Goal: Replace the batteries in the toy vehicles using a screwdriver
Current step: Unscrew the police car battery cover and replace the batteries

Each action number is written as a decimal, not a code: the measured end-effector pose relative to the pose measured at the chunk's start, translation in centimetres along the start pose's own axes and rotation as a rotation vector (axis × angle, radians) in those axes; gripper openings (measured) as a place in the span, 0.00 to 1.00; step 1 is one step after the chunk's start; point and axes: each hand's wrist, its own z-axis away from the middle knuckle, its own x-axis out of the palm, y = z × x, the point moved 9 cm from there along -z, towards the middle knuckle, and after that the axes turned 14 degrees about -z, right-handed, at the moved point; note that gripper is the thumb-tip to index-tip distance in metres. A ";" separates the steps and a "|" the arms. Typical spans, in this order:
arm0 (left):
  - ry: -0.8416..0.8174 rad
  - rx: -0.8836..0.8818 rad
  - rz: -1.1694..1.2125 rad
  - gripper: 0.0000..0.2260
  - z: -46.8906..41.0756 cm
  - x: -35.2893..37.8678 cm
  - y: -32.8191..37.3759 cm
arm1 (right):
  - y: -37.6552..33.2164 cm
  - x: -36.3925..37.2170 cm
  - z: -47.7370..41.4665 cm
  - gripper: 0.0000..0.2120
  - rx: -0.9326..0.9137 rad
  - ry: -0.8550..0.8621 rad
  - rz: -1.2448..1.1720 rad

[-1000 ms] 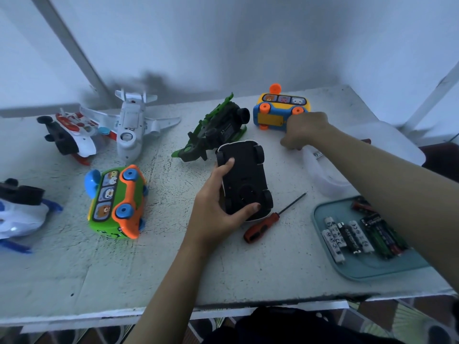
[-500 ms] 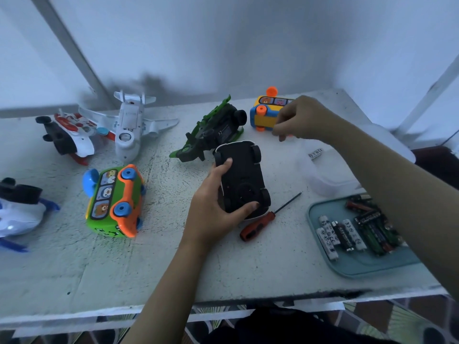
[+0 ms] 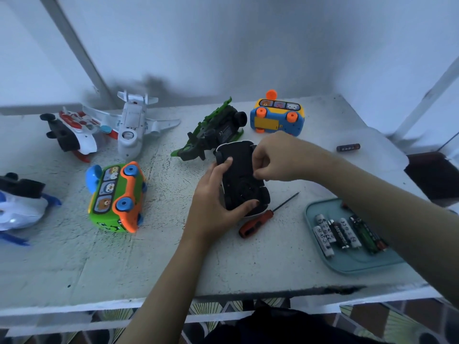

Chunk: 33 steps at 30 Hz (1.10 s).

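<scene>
A black toy car (image 3: 238, 184) lies upside down on the white table, wheels up. My left hand (image 3: 211, 207) grips it from the left, thumb on the lower end and fingers on the upper left. My right hand (image 3: 278, 157) is over the car's upper right part, fingers curled and pinching at the underside; what sits between the fingertips is hidden. The red-handled screwdriver (image 3: 255, 223) lies on the table just right of the car. A teal tray (image 3: 308, 214) at the right holds several batteries (image 3: 340, 232).
One loose battery (image 3: 347, 147) rests on a white container (image 3: 372, 145) at the far right. Behind the car lie a green toy (image 3: 213, 132) and a blue-yellow bus (image 3: 277, 119). At the left are a green-orange bus (image 3: 116, 197), a white plane (image 3: 134, 125) and a red-white plane (image 3: 72, 132).
My right hand came back from the white container at the far right to the car's underside. A battery now lies on that container. My left hand kept holding the car.
</scene>
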 end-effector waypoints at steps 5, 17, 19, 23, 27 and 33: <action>0.006 0.009 0.060 0.39 0.0 0.0 0.1 | -1.8 0.5 -0.3 0.09 -0.035 0.000 0.223; -0.006 0.020 0.006 0.39 -0.1 0.2 -0.2 | -4.4 1.5 -0.8 0.05 -0.084 -0.033 0.437; -0.002 0.018 0.014 0.39 -0.1 0.1 -0.2 | -4.4 1.5 -0.6 0.05 -0.122 -0.015 0.411; 0.014 0.028 0.021 0.39 0.0 -0.2 0.0 | -3.0 1.0 0.5 0.05 -0.227 0.062 0.252; 0.019 0.035 0.027 0.39 0.0 -0.2 0.1 | -0.9 0.5 1.8 0.03 -0.297 0.154 0.033; 0.024 0.046 0.024 0.38 -0.1 -0.1 0.1 | -0.5 0.2 2.4 0.04 -0.354 0.271 -0.030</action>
